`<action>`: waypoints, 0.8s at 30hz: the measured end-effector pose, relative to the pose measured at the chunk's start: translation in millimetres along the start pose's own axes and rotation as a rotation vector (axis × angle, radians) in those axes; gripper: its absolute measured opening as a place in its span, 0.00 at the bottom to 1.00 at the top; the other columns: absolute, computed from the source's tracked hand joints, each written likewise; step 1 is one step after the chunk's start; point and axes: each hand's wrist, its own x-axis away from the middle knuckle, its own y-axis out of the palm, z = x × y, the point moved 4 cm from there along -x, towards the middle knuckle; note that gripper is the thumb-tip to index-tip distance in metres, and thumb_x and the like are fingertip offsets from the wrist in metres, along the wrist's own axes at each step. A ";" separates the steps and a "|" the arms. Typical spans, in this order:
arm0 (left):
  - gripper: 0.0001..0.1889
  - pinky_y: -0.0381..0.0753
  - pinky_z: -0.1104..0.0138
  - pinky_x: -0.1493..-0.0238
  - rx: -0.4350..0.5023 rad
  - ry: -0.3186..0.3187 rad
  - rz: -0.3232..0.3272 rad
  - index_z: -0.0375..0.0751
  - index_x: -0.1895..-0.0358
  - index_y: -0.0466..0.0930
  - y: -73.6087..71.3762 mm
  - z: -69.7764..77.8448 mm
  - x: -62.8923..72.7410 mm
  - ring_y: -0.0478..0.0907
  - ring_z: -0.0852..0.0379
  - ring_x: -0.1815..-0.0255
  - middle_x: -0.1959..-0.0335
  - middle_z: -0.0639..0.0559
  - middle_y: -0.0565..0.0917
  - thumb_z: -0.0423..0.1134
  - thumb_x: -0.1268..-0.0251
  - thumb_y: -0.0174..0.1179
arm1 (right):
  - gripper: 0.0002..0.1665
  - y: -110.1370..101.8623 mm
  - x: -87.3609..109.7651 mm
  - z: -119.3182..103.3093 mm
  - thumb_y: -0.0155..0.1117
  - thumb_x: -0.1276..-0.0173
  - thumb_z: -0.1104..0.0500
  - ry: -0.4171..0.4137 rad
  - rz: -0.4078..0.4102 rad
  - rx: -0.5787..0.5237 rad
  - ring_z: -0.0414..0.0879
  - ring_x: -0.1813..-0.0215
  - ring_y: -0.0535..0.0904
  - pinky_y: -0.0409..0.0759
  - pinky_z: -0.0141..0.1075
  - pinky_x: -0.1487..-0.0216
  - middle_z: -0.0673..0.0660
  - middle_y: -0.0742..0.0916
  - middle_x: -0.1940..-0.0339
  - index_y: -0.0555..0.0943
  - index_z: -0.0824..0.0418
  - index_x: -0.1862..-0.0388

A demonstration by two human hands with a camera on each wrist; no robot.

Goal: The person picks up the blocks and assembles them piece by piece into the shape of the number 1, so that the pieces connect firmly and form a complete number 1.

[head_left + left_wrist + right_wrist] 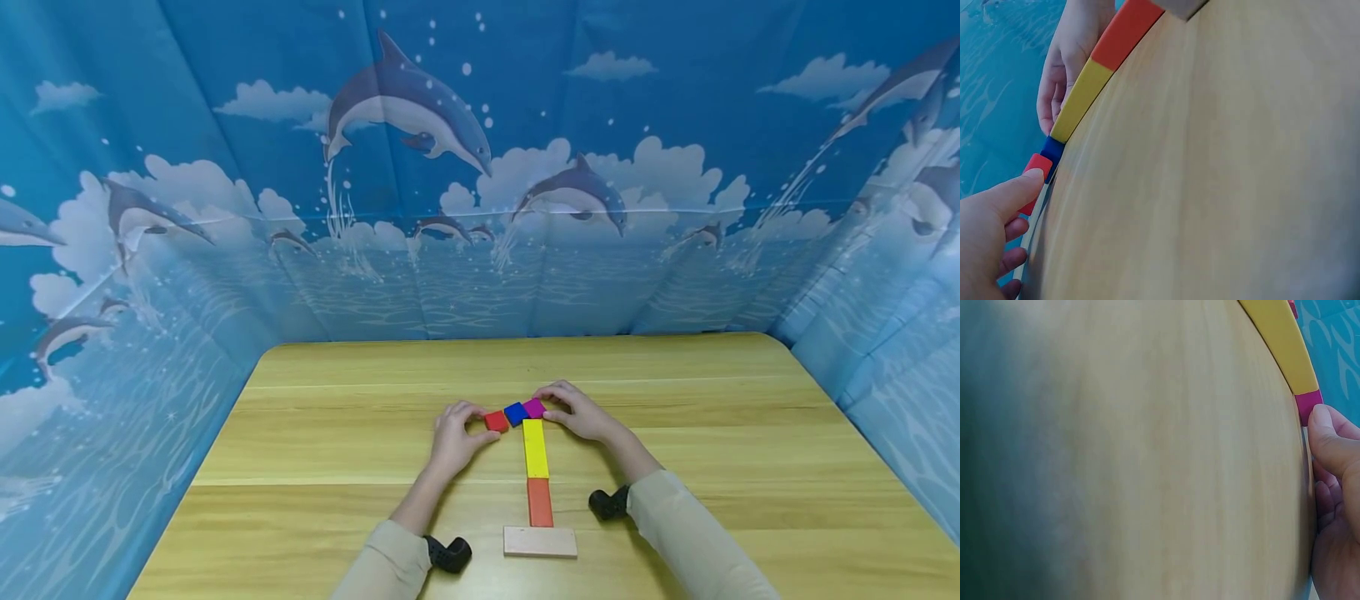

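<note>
My left hand (454,439) pinches a small red block (496,422) between thumb and fingers; in the left wrist view the thumb lies on one face of it. A small blue block (516,413) sits just right of the red one. Beside the blue one is a magenta block (534,408), which my right hand (583,417) pinches, the thumb at its near right corner. These small blocks lie across the far end of a long yellow block (536,448). Nearer, an orange-red block (540,502) continues the line down to a pale wooden block (540,542) set crosswise.
All the blocks lie on a wood-grain table (315,417). Behind and at both sides hangs a blue curtain (465,283) printed with dolphins. A black device (450,555) is on the left wrist, another black device (609,503) on the right, below light sleeves.
</note>
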 end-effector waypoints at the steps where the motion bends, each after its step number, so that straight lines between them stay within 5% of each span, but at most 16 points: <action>1: 0.18 0.61 0.56 0.50 -0.005 0.000 0.000 0.41 0.62 0.81 0.8 0.5 0.2 0.72 0.52 0.56 0.63 0.51 0.81 0.45 0.57 0.71 | 0.18 -0.1 0.1 0.0 0.55 0.36 0.71 0.001 0.000 0.000 0.60 0.50 0.70 0.68 0.52 0.47 0.68 0.75 0.51 0.72 0.73 0.47; 7: 0.18 0.61 0.55 0.49 -0.031 -0.011 -0.003 0.41 0.62 0.81 4.1 3.5 1.6 0.71 0.53 0.57 0.63 0.52 0.81 0.46 0.58 0.72 | 0.18 1.0 -0.3 4.6 0.55 0.36 0.71 -0.011 0.000 0.009 0.60 0.51 0.70 0.69 0.51 0.47 0.68 0.75 0.52 0.72 0.73 0.47; 16: 0.19 0.61 0.57 0.52 -0.070 0.001 0.013 0.42 0.63 0.81 6.5 3.4 1.7 0.71 0.53 0.58 0.63 0.52 0.81 0.46 0.59 0.72 | 0.18 9.9 -4.5 42.1 0.56 0.34 0.63 -0.039 0.032 0.049 0.54 0.51 0.70 0.70 0.45 0.47 0.61 0.76 0.51 0.74 0.65 0.46; 24: 0.18 0.62 0.58 0.53 -0.084 0.023 0.038 0.42 0.65 0.81 6.8 4.4 2.1 0.70 0.54 0.59 0.65 0.54 0.81 0.46 0.61 0.73 | 0.18 10.4 -4.7 41.4 0.56 0.34 0.63 -0.025 0.027 0.045 0.54 0.51 0.70 0.70 0.47 0.47 0.61 0.76 0.51 0.73 0.65 0.45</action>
